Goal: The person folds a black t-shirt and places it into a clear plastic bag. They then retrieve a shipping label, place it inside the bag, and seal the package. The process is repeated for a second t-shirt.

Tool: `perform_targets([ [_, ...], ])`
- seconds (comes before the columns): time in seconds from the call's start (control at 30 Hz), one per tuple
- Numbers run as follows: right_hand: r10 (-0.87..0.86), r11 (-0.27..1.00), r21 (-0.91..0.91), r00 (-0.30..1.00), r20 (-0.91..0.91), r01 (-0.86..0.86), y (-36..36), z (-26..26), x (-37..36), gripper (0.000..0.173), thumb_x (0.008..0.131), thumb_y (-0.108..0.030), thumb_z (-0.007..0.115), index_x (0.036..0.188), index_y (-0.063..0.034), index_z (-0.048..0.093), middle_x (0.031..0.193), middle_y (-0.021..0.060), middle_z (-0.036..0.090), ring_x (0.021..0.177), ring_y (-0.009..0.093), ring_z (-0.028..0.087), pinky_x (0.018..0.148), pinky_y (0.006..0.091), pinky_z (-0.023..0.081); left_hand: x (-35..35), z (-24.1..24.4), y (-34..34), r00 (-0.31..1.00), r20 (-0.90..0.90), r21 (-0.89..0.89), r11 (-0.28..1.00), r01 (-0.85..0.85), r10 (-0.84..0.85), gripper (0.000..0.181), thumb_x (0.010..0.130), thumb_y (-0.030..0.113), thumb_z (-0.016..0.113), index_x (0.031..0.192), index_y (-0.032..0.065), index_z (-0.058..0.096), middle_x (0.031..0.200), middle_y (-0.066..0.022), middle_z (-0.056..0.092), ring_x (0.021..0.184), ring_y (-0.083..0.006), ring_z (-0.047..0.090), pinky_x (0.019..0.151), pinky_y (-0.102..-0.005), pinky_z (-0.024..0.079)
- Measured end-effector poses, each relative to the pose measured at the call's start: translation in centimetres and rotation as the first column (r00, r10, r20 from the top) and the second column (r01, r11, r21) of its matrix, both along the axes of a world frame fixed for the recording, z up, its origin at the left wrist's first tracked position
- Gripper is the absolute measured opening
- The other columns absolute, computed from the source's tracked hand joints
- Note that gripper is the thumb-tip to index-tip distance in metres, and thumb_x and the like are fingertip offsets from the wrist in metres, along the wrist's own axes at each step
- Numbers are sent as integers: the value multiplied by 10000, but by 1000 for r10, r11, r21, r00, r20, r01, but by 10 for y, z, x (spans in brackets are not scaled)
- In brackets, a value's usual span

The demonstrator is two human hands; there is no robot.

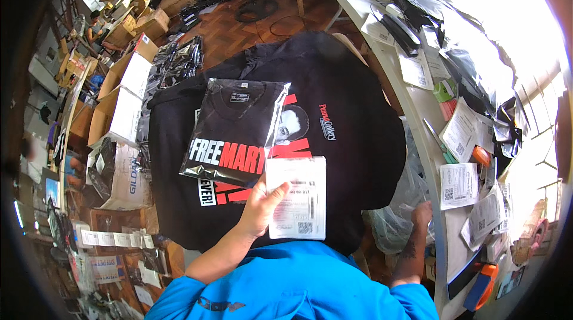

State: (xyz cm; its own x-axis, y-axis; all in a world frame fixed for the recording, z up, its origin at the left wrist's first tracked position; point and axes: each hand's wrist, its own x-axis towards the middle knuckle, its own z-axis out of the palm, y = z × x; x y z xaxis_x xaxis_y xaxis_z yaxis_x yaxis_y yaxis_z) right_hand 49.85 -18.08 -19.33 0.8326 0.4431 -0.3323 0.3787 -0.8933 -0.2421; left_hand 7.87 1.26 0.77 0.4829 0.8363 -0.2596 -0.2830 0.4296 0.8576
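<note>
My left hand point(262, 206) grips a stack of printed paper labels point(297, 199), thumb on top. The labels bear codes and writing. Just beyond them a folded black T-shirt in a clear plastic sleeve point(233, 127) lies on a larger black printed garment point(358, 150). Both garments carry red and white lettering, and a printed face shows on the larger one. My right hand point(421, 213) is low on the right, by the table's edge and a translucent plastic bag point(394, 226). Its fingers look curled, but I cannot tell whether they hold the bag.
Along the right runs a white table point(414, 109) bearing label stacks point(459, 186), an orange tape dispenser point(483, 282) and black plastic pouches point(508, 127). Cardboard boxes point(118, 172) and bagged garments point(177, 63) stand at left. Another person point(95, 29) sits far left.
</note>
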Motion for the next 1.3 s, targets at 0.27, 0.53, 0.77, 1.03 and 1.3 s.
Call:
perform_targets([
  [0.27, 253, 965, -1, 929, 270, -263, 44, 30, -33, 333, 869, -62, 519, 1165, 75, 588, 1332, 289, 462, 1178, 419, 517, 1006, 433, 436, -1, -6, -1, 981, -196, 186, 982, 34, 3, 252, 985, 130, 540, 1194, -11, 524, 1093, -86, 626, 982, -116, 591, 855, -273, 484],
  [0.53, 186, -83, 597, 600, -778, 798, 33, 63, -81, 300, 941, -194, 512, 1176, -30, 601, 949, 42, 583, 771, 136, 543, 687, 268, 443, -12, -8, 3, 951, -297, 105, 988, 115, -80, 205, 991, 175, 534, 1015, -6, 628, 856, -10, 645, 721, -48, 567, 651, -209, 459],
  [0.77, 608, 479, 757, 454, -652, 444, 50, 149, -219, 327, 972, -244, 540, 1203, -15, 569, 990, 62, 657, 888, 139, 616, 799, 283, 490, -2, -8, -1, 958, -213, 9, 980, 199, -192, 261, 997, 210, 532, 991, -19, 659, 859, -45, 689, 737, -60, 613, 645, -216, 487],
  [1.03, 631, 615, 455, -56, -774, 644, 67, 143, -244, 364, 967, -173, 578, 1293, -22, 515, 1229, 115, 610, 1115, 204, 587, 958, 389, 472, -19, 22, 22, 719, -552, 714, 685, 145, 423, 291, 975, 97, 545, 1241, -14, 503, 807, -80, 676, 627, -83, 602, 568, -217, 492],
  [1.3, 653, 584, 572, 84, -753, 576, 80, 134, -253, 313, 967, -144, 571, 1251, -19, 529, 1191, 143, 631, 1077, 226, 625, 925, 414, 512, -22, 11, 0, 790, -613, 461, 810, 362, -4, 349, 844, 149, 744, 1127, -17, 626, 847, -116, 699, 751, -98, 636, 679, -264, 507],
])
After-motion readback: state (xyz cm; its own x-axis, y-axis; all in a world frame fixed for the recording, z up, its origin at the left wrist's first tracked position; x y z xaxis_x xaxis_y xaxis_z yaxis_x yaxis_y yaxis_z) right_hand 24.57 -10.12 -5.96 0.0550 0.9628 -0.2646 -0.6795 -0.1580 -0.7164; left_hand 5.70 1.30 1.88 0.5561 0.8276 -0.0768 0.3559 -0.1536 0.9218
